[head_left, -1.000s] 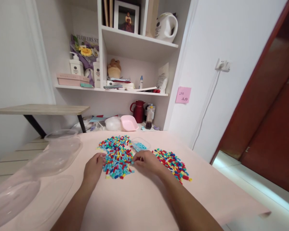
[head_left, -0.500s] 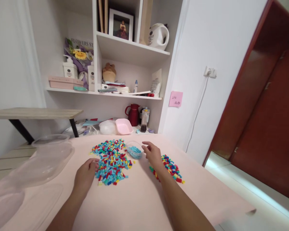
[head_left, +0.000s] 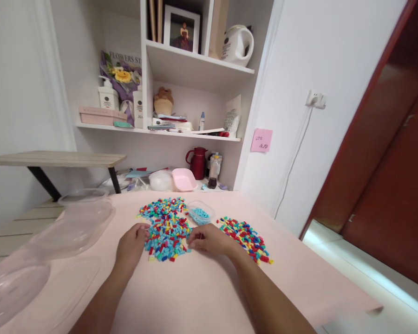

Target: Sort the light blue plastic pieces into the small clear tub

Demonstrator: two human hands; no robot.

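A big pile of small coloured beads (head_left: 165, 227), blue, red, yellow and green, lies on the pink table (head_left: 202, 297). My left hand (head_left: 132, 246) rests at the pile's left edge with its fingers curled against the beads. My right hand (head_left: 209, 239) sits at the pile's right edge, fingertips pinched together on the beads. Behind it stands a small clear container (head_left: 201, 214) holding only blue beads. A second, smaller pile of mixed beads (head_left: 245, 236) lies to the right of my right hand.
Clear plastic containers and lids (head_left: 73, 227) are stacked on the table's left side. At the back, white shelves hold a red jug (head_left: 198, 162), a pink dish (head_left: 184, 179), bottles and a white kettle (head_left: 237, 44). A red door (head_left: 397, 176) is at the right.
My right hand came back from beside the container of blue beads to the right edge of the big pile. My left hand stayed at the pile's left edge.
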